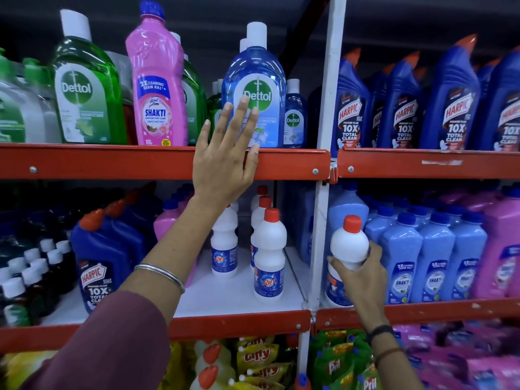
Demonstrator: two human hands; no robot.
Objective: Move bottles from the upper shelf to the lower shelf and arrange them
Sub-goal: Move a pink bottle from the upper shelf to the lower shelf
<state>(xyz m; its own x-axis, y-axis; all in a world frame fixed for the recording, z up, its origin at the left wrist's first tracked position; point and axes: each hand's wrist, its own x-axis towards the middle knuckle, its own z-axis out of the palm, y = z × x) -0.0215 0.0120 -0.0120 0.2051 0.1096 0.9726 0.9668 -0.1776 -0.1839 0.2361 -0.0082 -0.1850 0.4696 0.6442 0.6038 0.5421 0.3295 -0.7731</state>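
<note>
On the upper shelf (112, 160) stand a large blue Dettol bottle (259, 77), a pink Shakti bottle (156, 80) and a green Dettol bottle (84, 88). My left hand (225, 159) is raised with fingers spread in front of the blue Dettol bottle's lower left, holding nothing. My right hand (363, 277) grips a white red-capped bottle (349, 243) at the lower shelf (239, 322), right of the white upright post (323, 164). Several white Rin bottles (268, 260) stand on the lower shelf's white board.
Blue Harpic bottles (405, 108) fill the upper right bay. Light blue Shakti bottles (430, 257) and pink ones (501, 249) crowd the lower right bay. A Harpic bottle (98, 263) and small dark bottles (33, 271) sit lower left. Pouches (256, 358) lie below.
</note>
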